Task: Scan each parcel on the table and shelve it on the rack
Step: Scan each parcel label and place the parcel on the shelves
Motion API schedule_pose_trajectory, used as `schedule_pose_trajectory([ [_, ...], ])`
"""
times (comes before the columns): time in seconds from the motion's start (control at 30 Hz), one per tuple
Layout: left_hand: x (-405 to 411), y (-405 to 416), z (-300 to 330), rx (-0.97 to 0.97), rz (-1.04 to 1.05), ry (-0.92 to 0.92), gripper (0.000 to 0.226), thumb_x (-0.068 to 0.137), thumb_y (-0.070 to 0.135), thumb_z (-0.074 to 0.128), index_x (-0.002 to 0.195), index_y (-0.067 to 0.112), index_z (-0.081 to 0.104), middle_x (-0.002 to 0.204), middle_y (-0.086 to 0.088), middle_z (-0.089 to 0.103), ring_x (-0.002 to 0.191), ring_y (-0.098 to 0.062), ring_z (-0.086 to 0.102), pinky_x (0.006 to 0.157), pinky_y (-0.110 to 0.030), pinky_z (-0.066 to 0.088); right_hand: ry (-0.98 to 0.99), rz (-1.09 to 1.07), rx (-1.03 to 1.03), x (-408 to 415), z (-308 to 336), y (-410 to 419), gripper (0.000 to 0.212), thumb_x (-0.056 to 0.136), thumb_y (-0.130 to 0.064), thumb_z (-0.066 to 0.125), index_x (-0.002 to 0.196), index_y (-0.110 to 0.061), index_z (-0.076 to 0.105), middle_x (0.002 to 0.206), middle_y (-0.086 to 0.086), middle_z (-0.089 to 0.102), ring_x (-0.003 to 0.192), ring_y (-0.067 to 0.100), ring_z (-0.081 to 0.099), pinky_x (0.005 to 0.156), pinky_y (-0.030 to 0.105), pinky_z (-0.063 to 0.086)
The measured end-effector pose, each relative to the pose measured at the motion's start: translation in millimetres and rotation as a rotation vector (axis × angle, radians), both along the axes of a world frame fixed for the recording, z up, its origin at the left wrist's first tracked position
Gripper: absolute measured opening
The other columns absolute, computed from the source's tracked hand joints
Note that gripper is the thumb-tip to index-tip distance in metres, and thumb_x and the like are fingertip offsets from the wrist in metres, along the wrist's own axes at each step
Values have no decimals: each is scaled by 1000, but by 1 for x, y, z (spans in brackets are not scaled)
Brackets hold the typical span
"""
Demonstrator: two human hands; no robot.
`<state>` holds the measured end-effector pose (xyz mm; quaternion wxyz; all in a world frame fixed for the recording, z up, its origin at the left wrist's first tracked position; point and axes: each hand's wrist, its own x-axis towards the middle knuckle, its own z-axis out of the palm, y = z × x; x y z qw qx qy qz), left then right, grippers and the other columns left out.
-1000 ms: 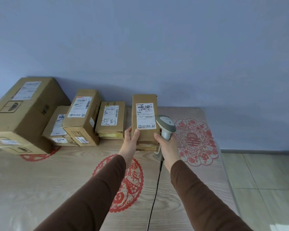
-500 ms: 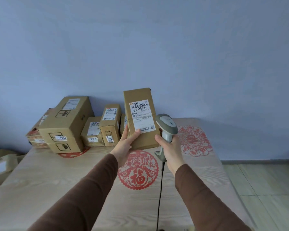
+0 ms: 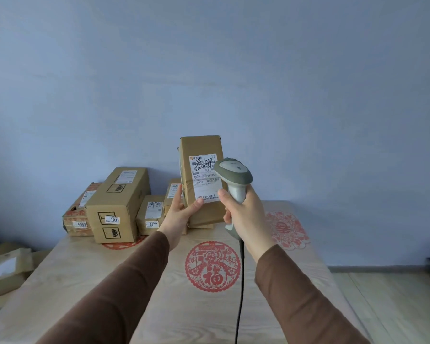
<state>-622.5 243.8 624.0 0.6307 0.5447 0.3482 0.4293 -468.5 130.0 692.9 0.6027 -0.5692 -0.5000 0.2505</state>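
Single head view, forward-down, table [image 3: 296, 281] near, edges probably distorted.

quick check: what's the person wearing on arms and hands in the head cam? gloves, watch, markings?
Both arms are in plain dark brown long sleeves, a left sleeve and a right sleeve, each ending at the wrist. The fabric looks smooth, with no visible pattern, logo or marking. The left hand and right hand are bare: no gloves, and no watch, ring or strap visible.

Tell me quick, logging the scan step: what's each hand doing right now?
Left hand: closed on the upright parcel, label facing the camera.
Right hand: closed on the scanner handle.
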Motion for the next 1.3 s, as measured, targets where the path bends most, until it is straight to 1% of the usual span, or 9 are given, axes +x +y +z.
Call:
schedule_pose_trajectory([
  [0.13, 0, -1, 6, 45, 4, -25, 105, 80, 41, 86, 161, 48, 20, 134, -5, 71, 123, -22, 68, 111, -47, 50, -134, -79, 33, -19, 8, -7, 27, 93, -50, 66, 110, -30, 57, 75, -10, 63, 63, 16, 66, 61, 38, 59],
  [0.23, 4, -3, 5, 65, 13, -49, 90, 92, 27, 76, 162, 43, 22, 134, -9, 70, 109, -16, 74, 80, -23, 61, -147, -113, 16, -24, 7, -8, 30, 91, -55, 65, 109, -32, 57, 82, -9, 67, 73, 20, 69, 69, 47, 62],
  [0.3, 5, -7, 6, 68, 22, -63, 87, 95, 23, 74, 162, 43, 23, 134, -11, 70, 103, -13, 75, 71, -17, 59, -137, -119, 20, -26, 7, -10, 29, 92, -54, 65, 108, -31, 57, 83, -9, 67, 73, 19, 68, 69, 49, 62],
  [0.43, 4, -11, 5, 61, 21, -71, 93, 89, 28, 79, 161, 46, 22, 136, -7, 69, 117, -17, 71, 78, -19, 59, -130, -131, 24, -26, 8, -13, 29, 91, -55, 65, 105, -31, 57, 80, -9, 66, 71, 19, 67, 68, 49, 62],
  [0.63, 4, -14, 5, 60, 11, -77, 90, 89, 29, 79, 160, 47, 25, 136, -5, 69, 122, -20, 69, 81, -19, 59, -134, -100, 14, -28, 7, -18, 30, 93, -54, 65, 107, -29, 58, 82, -6, 67, 71, 18, 66, 66, 42, 61],
  [0.77, 3, -16, 5, 78, 8, -75, 85, 91, 29, 78, 158, 47, 28, 138, -4, 69, 122, -21, 69, 91, -28, 60, -108, -73, 8, -29, 6, -21, 29, 94, -52, 66, 109, -28, 59, 83, -6, 67, 69, 17, 64, 65, 38, 58],
  [1.0, 2, -22, 4, 102, 12, -73, 83, 93, 29, 76, 159, 46, 28, 136, -3, 69, 119, -16, 70, 81, -18, 59, -105, -48, 5, -30, 7, -27, 24, 95, -49, 66, 109, -31, 60, 77, -12, 63, 68, 15, 63, 66, 35, 56],
  [1.23, 4, -23, 6, 82, 13, -79, 82, 93, 29, 77, 158, 46, 29, 136, -3, 70, 119, -16, 70, 84, -20, 59, -106, -41, 9, -26, 9, -28, 22, 94, -51, 68, 103, -32, 59, 77, -11, 65, 67, 13, 63, 67, 39, 59],
  [1.3, 3, -21, 7, 71, 19, -76, 90, 88, 36, 83, 159, 46, 27, 137, -3, 69, 123, -19, 68, 98, -30, 58, -84, -21, 11, -25, 12, -29, 19, 95, -47, 68, 100, -30, 60, 74, -9, 65, 60, 9, 62, 60, 35, 55],
])
